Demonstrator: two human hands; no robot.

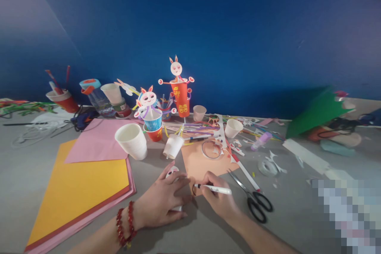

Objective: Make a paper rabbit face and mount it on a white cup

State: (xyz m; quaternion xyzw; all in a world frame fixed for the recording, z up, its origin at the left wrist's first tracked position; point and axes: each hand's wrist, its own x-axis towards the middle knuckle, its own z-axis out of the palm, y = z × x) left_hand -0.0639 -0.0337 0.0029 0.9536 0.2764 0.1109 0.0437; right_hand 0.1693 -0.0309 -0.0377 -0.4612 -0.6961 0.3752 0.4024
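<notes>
My right hand [220, 202] grips a white marker [218, 189], its dark tip down on a sheet of orange paper [192, 160]. Beside the tip, a short dark curved line shows at the paper's lower edge. My left hand [163, 198] lies flat with its fingers spread over a white paper cutout with a drawn face [172, 170]; most of the cutout is hidden beneath the fingers. Black-handled scissors [253, 198] lie right of my right hand. A white paper cup [173, 146] with a straw through it lies tilted beyond my left hand.
Stacked white cups [131, 141] stand left of centre, near yellow paper [80, 182] and pink paper [95, 139]. Farther back are a red cup figure [180, 99] and a blue cup figure [152, 119]. A tape roll [267, 168] and red-capped marker [247, 172] lie right.
</notes>
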